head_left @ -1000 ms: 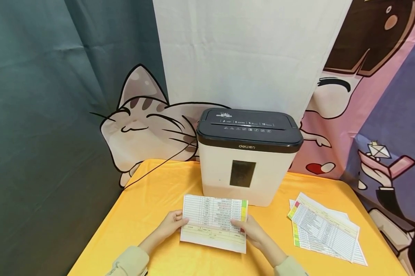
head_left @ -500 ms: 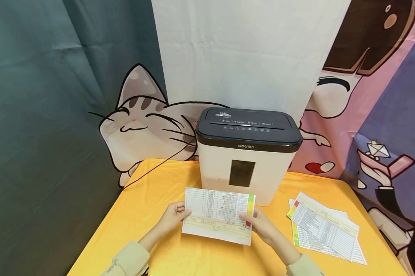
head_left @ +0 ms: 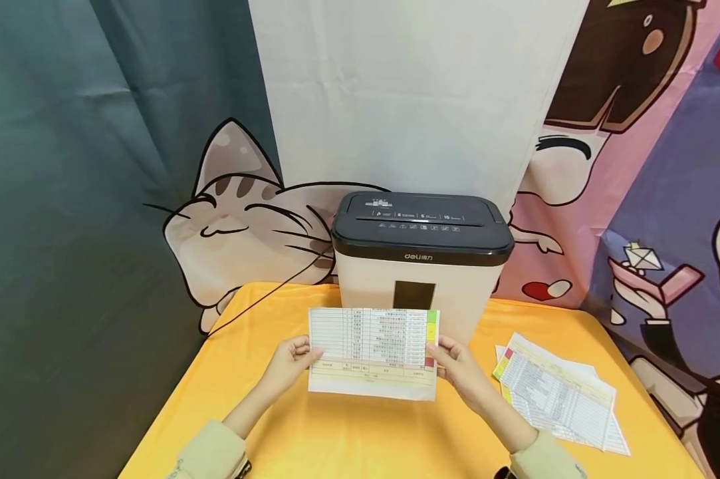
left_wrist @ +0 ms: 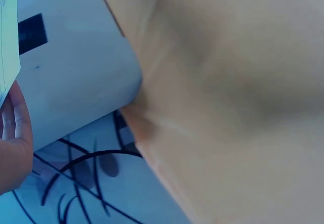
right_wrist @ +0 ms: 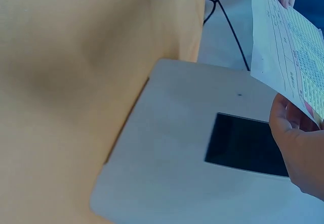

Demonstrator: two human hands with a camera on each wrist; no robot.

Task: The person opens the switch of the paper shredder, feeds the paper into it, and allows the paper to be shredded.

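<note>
"Which step are you on, and what does your grip hold?"

"You seem to be lining up a feed. Your left hand point(head_left: 289, 364) and right hand point(head_left: 459, 369) each pinch a short side of the printed sheet point(head_left: 371, 349), thumbs on the face towards you. It is spread out before the white front of the shredder point(head_left: 365, 286), lower than the slot point(head_left: 419, 221) in its dark lid point(head_left: 485, 209)."

"What does your next move call for?"

"Probably a lift over the lid's front rim, then a long edge turned down along the slot. Hold it taut; a sagging edge could catch on the rim."

"How much room do you have?"

"There is open space above the lid, and the tabletop point(head_left: 348, 439) stretches beneath the sheet. The backdrop point(head_left: 407, 100) hangs just behind the shredder, so avoid overreaching. Mind your right forearm point(head_left: 503, 416): loose sheets point(head_left: 557, 392) lie overlapped near it, towards the tabletop's right edge."
</note>
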